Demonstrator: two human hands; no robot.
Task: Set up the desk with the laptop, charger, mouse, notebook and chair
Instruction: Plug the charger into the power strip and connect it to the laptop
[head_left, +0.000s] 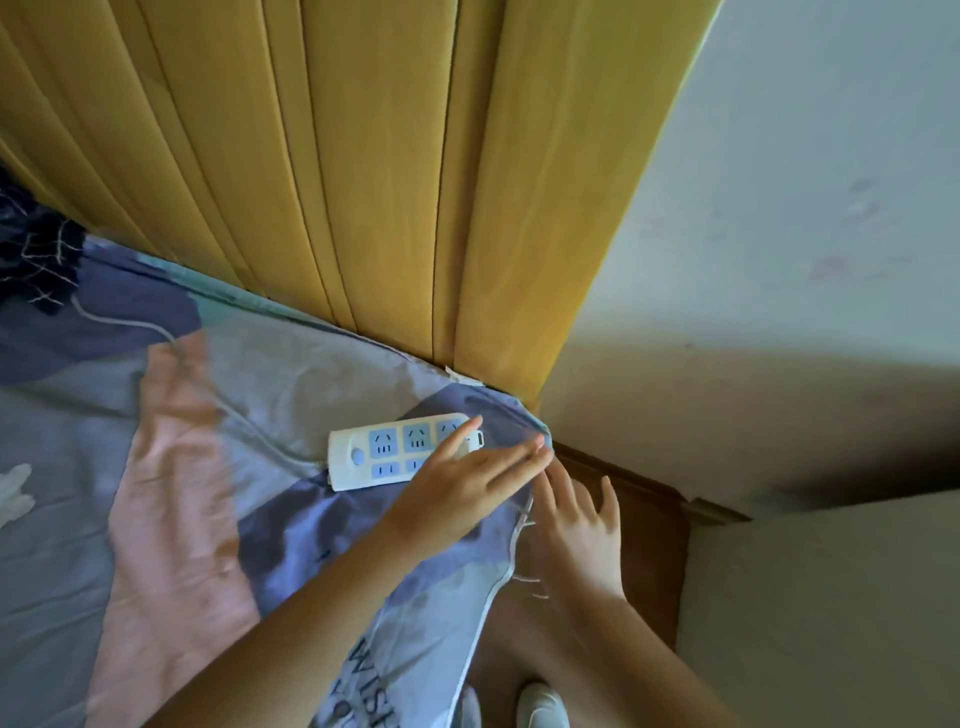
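White power strip (400, 453) with blue sockets; bedsheet (171, 467) beneath it patched grey, purple, pink; yellow headboard (337, 171) behind.

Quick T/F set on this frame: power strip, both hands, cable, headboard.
1. The power strip lies on the bedsheet. True.
2. The left hand grips the strip in a fist. False: its fingers are straight, reaching over the strip's right end.
3. The right hand is past the bed edge, fingers spread, holding nothing. True.
4. A charger is plugged into the strip. False: the visible sockets are free.
5. The strip's cable runs away to the left across the sheet. True.
6. The headboard is white. False: it is yellow, padded in vertical panels.
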